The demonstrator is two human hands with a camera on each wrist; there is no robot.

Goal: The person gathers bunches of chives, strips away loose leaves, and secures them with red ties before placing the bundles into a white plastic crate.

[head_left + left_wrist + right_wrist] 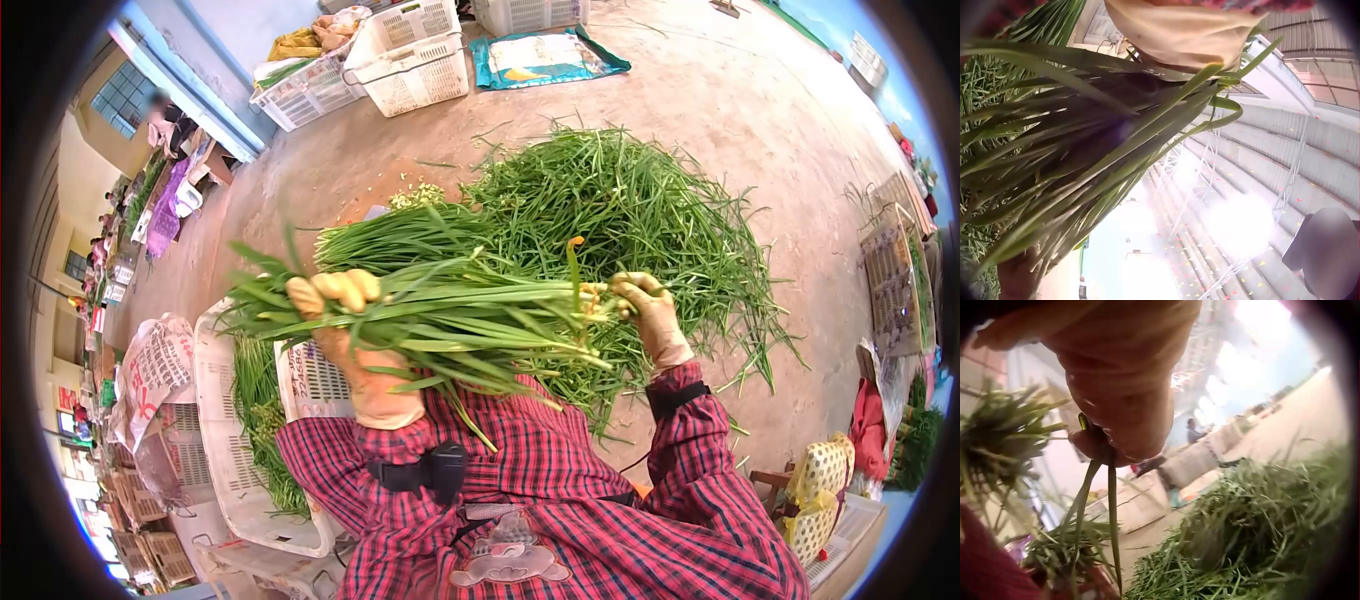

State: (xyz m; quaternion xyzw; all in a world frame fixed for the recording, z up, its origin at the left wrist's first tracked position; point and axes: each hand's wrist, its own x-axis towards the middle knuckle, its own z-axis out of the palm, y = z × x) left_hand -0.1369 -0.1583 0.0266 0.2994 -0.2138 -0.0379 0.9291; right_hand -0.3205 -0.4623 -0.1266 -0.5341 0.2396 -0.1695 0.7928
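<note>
In the head view the left hand (370,375), in a pale glove, grips a large bundle of long green stalks (470,310) held across the body. At the bundle's right end, the gloved right hand (652,318) has its fingertips bent together. From between its thumb and fingers (1129,425) a few thin green blades (1113,519) hang in the right wrist view. Leaves (1097,144) cover much of the left wrist view, below the left glove (1185,40). Beneath the hands lies a loose green heap (620,210), with a neater bunch (400,240) at its left.
A white crate (215,430) holding greens stands at the lower left. White baskets (415,75) and a teal-edged sack (550,58) are on the floor ahead. Crates (893,280) and a yellow patterned bundle (820,485) are at the right. A person (170,125) is far left.
</note>
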